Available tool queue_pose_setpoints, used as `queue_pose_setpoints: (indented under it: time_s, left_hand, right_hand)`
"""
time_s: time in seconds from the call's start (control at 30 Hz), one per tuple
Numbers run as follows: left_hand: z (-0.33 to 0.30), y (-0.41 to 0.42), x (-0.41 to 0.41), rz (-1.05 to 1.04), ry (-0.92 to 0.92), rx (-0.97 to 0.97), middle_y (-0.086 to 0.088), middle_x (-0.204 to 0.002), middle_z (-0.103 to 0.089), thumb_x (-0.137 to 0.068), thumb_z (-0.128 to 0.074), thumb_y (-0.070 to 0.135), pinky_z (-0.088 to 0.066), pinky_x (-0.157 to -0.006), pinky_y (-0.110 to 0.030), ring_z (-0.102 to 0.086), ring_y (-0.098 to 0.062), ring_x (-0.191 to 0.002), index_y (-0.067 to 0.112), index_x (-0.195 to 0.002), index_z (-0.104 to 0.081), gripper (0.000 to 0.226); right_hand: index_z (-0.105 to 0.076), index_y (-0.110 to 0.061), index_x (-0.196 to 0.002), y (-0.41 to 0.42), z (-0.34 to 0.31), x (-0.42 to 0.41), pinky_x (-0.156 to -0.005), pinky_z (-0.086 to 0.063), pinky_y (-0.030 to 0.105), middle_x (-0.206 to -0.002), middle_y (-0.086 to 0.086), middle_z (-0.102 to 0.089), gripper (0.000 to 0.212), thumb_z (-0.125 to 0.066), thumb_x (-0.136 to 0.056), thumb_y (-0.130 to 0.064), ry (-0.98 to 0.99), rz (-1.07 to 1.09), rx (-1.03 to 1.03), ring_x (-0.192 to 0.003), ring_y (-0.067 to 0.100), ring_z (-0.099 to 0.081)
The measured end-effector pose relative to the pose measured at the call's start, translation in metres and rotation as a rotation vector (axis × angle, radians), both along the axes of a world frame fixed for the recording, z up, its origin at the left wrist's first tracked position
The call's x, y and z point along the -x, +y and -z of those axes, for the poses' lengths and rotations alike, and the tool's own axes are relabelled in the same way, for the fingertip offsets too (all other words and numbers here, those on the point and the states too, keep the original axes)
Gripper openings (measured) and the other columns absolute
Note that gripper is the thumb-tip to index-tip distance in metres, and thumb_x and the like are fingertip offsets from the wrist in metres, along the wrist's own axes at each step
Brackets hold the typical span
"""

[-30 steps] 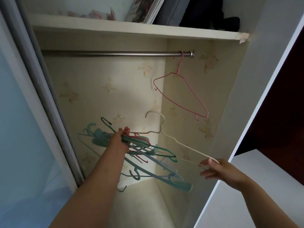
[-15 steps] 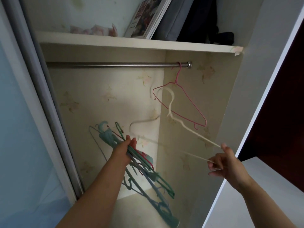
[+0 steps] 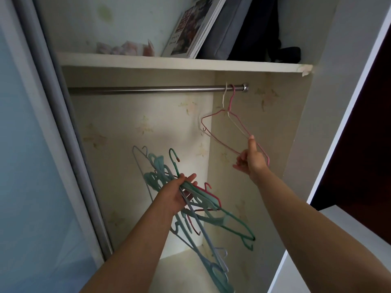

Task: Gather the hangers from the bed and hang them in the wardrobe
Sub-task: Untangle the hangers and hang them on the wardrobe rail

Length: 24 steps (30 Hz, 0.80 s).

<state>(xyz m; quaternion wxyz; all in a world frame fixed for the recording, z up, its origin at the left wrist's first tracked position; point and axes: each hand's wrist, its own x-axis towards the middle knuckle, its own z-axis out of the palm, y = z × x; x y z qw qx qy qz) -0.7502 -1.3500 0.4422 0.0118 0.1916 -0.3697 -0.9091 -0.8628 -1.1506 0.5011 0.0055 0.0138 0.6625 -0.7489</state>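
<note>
Wardrobe interior (image 3: 148,127), papered in pale floral print.
Metal rail (image 3: 148,89), horizontal under the shelf (image 3: 169,64); two hangers hooked at its right end, side by side.
Pink wire hanger (image 3: 213,134), hooked nearest the rail's end cap, hanging tilted.
White wire hanger (image 3: 234,123), hooked just left of the pink one, lower end pinched in right hand (image 3: 250,159), forefinger extended along the wire.
Bundle of hangers (image 3: 203,210), green, pale blue, teal and red, tangled, hooks pointing various ways, clenched in left hand (image 3: 179,193) below the rail, trailing down toward the wardrobe floor.
On the shelf: leaning calendar (image 3: 194,26), grey bag (image 3: 226,28), dark cloth (image 3: 268,34).
Sliding door (image 3: 31,166), far left.
</note>
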Motion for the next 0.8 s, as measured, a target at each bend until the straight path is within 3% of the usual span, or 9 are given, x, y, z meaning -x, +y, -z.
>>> queue_pose_setpoints:
  time_s: [0.07,0.2,0.27,0.37,0.43,0.53,0.6,0.7,0.8]
  left_hand:
    - [0.001,-0.002,-0.002,0.029,0.003,-0.01,-0.01,-0.102,-0.074,-0.099,-0.052,0.019,-0.053,-0.087,-0.046,-0.068,-0.028,-0.086,0.018,-0.092,-0.054,0.008]
    - [0.002,-0.001,-0.006,0.03,0.01,-0.023,-0.011,-0.1,-0.074,-0.097,-0.055,0.017,-0.057,-0.075,-0.043,-0.07,-0.025,-0.081,0.009,-0.095,-0.059,0.008]
    - [0.002,0.002,-0.007,0.022,0.007,-0.021,-0.012,-0.1,-0.074,-0.095,-0.057,0.015,-0.059,-0.065,-0.038,-0.072,-0.022,-0.076,0.007,-0.099,-0.059,0.009]
    - [0.003,0.007,-0.008,0.0,0.001,-0.035,-0.013,-0.095,-0.074,-0.094,-0.059,0.013,-0.058,-0.062,-0.037,-0.072,-0.022,-0.076,0.005,-0.095,-0.062,0.008]
    - [0.002,0.014,-0.008,-0.008,-0.004,-0.048,-0.013,-0.095,-0.073,-0.093,-0.059,0.012,-0.057,-0.07,-0.039,-0.069,-0.022,-0.081,0.005,-0.093,-0.063,0.008]
    - [0.006,0.022,-0.005,-0.028,-0.027,-0.064,-0.012,-0.092,-0.074,-0.093,-0.059,0.011,-0.055,-0.07,-0.039,-0.068,-0.022,-0.082,0.005,-0.092,-0.062,0.007]
    - [0.01,0.027,-0.002,-0.038,-0.035,-0.071,-0.01,-0.082,-0.075,-0.094,-0.058,0.01,-0.056,-0.072,-0.04,-0.068,-0.023,-0.083,0.006,-0.09,-0.061,0.006]
    - [0.014,0.033,0.0,-0.022,-0.025,-0.047,-0.01,-0.089,-0.074,-0.095,-0.057,0.01,-0.057,-0.065,-0.038,-0.069,-0.023,-0.082,0.007,-0.09,-0.059,0.007]
    - [0.017,0.04,0.0,0.012,-0.002,-0.029,-0.011,-0.098,-0.072,-0.096,-0.055,0.011,-0.058,-0.061,-0.035,-0.07,-0.023,-0.085,0.007,-0.091,-0.059,0.008]
  right_hand:
    - [-0.042,-0.014,-0.06,0.003,0.004,0.007,-0.072,-0.057,0.04,-0.065,0.005,-0.044,0.061,-0.036,-0.091,-0.066,-0.027,0.04,-0.064,-0.061,0.018,-0.045]
    - [-0.05,-0.012,-0.069,0.019,0.014,0.01,-0.064,-0.052,0.035,-0.07,0.005,-0.046,0.062,-0.038,-0.088,-0.07,-0.093,0.083,-0.053,-0.066,0.018,-0.047]
    - [-0.058,-0.006,-0.103,0.027,0.02,0.005,-0.071,-0.054,0.041,-0.087,0.007,-0.05,0.067,-0.045,-0.085,-0.07,-0.176,0.035,0.048,-0.081,0.024,-0.052]
    - [-0.037,-0.014,-0.141,0.032,0.028,-0.024,-0.09,-0.051,0.051,-0.134,0.013,-0.04,0.078,-0.055,-0.084,-0.063,-0.269,-0.023,-0.004,-0.114,0.039,-0.049]
    - [-0.039,-0.013,-0.14,0.035,0.034,-0.054,-0.091,-0.051,0.05,-0.142,0.015,-0.042,0.072,-0.054,-0.087,-0.058,-0.271,-0.126,-0.179,-0.115,0.039,-0.054]
    - [-0.056,-0.013,-0.124,0.045,0.039,-0.103,-0.089,-0.054,0.043,-0.123,0.009,-0.064,0.067,-0.037,-0.085,-0.065,-0.225,-0.591,-0.436,-0.103,0.029,-0.067]
    - [-0.056,-0.017,-0.123,0.053,0.038,-0.123,-0.086,-0.056,0.037,-0.121,0.003,-0.066,0.055,-0.037,-0.09,-0.056,-0.171,-0.814,-0.549,-0.1,0.024,-0.069]
    - [-0.051,-0.017,-0.127,0.056,0.042,-0.135,-0.086,-0.057,0.038,-0.119,0.002,-0.063,0.044,-0.041,-0.095,-0.046,-0.129,-0.775,-0.61,-0.095,0.024,-0.07]
    - [-0.047,-0.026,-0.132,0.052,0.054,-0.132,-0.082,-0.058,0.039,-0.12,0.003,-0.06,0.054,-0.041,-0.09,-0.06,-0.153,-0.702,-0.536,-0.102,0.025,-0.066]
